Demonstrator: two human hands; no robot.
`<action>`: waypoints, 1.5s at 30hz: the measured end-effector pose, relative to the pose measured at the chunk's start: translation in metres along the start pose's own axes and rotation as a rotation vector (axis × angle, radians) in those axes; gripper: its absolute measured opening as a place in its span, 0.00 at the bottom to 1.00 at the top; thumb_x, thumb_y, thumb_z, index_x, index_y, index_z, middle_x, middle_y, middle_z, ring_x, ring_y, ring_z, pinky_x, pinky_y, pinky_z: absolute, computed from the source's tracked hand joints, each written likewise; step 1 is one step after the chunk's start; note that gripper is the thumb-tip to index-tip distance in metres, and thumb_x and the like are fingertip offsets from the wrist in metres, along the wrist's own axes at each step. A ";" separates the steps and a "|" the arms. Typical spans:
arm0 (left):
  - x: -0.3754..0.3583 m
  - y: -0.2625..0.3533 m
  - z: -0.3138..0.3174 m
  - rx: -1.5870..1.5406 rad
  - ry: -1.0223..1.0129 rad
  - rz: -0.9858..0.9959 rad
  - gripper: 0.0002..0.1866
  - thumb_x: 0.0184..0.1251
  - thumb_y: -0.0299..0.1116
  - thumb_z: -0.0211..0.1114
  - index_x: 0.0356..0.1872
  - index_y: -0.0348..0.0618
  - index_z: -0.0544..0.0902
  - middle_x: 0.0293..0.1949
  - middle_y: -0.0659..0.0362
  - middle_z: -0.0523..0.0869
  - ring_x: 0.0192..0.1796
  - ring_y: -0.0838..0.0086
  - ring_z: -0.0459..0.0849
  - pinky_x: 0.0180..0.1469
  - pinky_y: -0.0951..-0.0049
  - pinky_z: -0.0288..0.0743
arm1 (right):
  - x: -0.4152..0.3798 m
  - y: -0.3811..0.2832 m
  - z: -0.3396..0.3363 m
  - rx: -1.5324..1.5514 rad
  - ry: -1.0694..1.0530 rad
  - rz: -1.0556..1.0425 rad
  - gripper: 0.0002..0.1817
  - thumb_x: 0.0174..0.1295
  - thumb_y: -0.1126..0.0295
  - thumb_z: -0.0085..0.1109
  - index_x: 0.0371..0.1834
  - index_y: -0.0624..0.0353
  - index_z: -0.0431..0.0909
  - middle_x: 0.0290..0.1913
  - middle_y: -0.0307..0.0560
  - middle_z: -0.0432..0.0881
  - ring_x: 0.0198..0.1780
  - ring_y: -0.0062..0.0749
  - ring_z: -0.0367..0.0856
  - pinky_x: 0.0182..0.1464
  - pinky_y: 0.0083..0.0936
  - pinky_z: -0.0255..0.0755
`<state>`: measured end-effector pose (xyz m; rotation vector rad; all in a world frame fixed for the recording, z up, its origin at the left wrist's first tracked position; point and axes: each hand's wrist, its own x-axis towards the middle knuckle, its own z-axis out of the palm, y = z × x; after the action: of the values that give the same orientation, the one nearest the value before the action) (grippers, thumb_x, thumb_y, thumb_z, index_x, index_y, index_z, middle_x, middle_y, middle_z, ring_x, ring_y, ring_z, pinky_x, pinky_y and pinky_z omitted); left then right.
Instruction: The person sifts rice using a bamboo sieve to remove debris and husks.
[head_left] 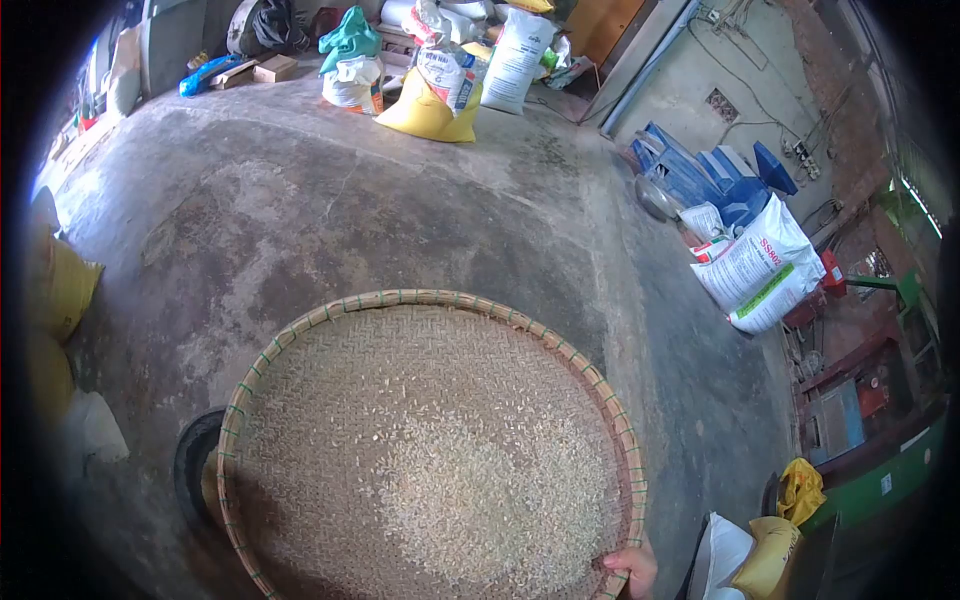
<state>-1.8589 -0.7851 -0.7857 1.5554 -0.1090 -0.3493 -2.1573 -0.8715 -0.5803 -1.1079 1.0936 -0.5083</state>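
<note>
A wide, round woven winnowing basket (320,400) with a bound bamboo rim fills the lower middle of the view. Pale rice grains (490,500) lie spread in it, thickest toward the lower right, with a few scattered farther up the weave. My right hand (632,570) is closed on the rim at the lower right, thumb over the edge and the other fingers mostly hidden underneath. My left hand is out of sight. Below the basket's left side shows part of the dark rim of a round container (195,465).
Around me is a worn concrete floor (400,210). Full sacks, one yellow (430,110), stand at the back. A white sack (765,265) leans near blue machinery (700,175) on the right. Green and red machine parts (870,420) and small bags (770,560) are at lower right; yellow sacks (70,290) at left.
</note>
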 end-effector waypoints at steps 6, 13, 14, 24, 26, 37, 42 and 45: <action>-0.001 0.006 0.003 0.002 0.003 0.009 0.24 0.71 0.48 0.45 0.58 0.40 0.71 0.51 0.54 0.78 0.51 0.65 0.77 0.55 0.61 0.72 | -0.002 -0.001 -0.003 -0.027 -0.204 0.071 0.08 0.47 0.71 0.54 0.26 0.64 0.77 0.24 0.42 0.77 0.25 0.28 0.74 0.29 0.21 0.67; 0.004 0.002 0.005 -0.021 -0.001 0.010 0.24 0.71 0.47 0.45 0.57 0.40 0.71 0.50 0.54 0.79 0.50 0.65 0.77 0.55 0.61 0.73 | 0.013 0.023 -0.031 0.091 -0.068 0.052 0.17 0.43 0.72 0.54 0.39 0.66 0.75 0.26 0.44 0.78 0.29 0.32 0.76 0.33 0.25 0.70; 0.005 0.000 0.004 -0.023 -0.005 0.009 0.24 0.71 0.47 0.45 0.57 0.39 0.71 0.50 0.54 0.79 0.50 0.65 0.77 0.55 0.61 0.73 | 0.013 0.020 -0.029 0.122 -0.059 -0.016 0.18 0.43 0.72 0.54 0.40 0.67 0.75 0.27 0.45 0.78 0.30 0.34 0.76 0.35 0.26 0.71; 0.002 -0.005 -0.004 -0.045 0.013 0.001 0.24 0.71 0.46 0.45 0.57 0.39 0.72 0.50 0.53 0.79 0.50 0.65 0.77 0.54 0.61 0.73 | 0.074 0.046 -0.134 0.032 -0.136 0.103 0.29 0.40 0.66 0.57 0.48 0.71 0.71 0.44 0.54 0.77 0.45 0.39 0.75 0.51 0.33 0.66; -0.002 -0.005 -0.003 -0.044 0.011 -0.001 0.24 0.71 0.46 0.45 0.57 0.39 0.72 0.50 0.53 0.79 0.50 0.65 0.77 0.54 0.61 0.73 | 0.056 0.031 -0.084 0.134 -0.133 0.020 0.36 0.40 0.69 0.51 0.59 0.74 0.65 0.55 0.57 0.74 0.56 0.43 0.74 0.63 0.37 0.61; -0.029 -0.018 -0.020 -0.097 -0.008 -0.040 0.23 0.71 0.45 0.45 0.57 0.39 0.72 0.49 0.53 0.79 0.50 0.65 0.77 0.54 0.61 0.73 | 0.036 0.030 -0.060 -0.002 -0.064 -0.111 0.26 0.41 0.74 0.49 0.49 0.74 0.71 0.38 0.50 0.78 0.39 0.37 0.76 0.49 0.29 0.67; -0.072 -0.051 -0.041 -0.171 -0.010 -0.165 0.23 0.71 0.45 0.45 0.56 0.38 0.72 0.49 0.53 0.79 0.50 0.65 0.78 0.54 0.61 0.73 | 0.039 0.014 -0.046 0.136 -0.154 -0.187 0.32 0.40 0.75 0.49 0.56 0.72 0.66 0.47 0.55 0.77 0.51 0.40 0.76 0.58 0.31 0.65; -0.106 -0.065 -0.057 -0.193 -0.013 -0.246 0.23 0.71 0.44 0.45 0.56 0.38 0.72 0.49 0.53 0.80 0.50 0.65 0.78 0.54 0.61 0.73 | 0.046 0.016 -0.042 0.129 -0.174 -0.245 0.35 0.39 0.75 0.48 0.59 0.72 0.63 0.52 0.55 0.75 0.54 0.41 0.74 0.60 0.32 0.63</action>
<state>-1.9529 -0.6986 -0.8349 1.3768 0.1050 -0.5478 -2.1781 -0.9209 -0.6162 -1.1550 0.7677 -0.6535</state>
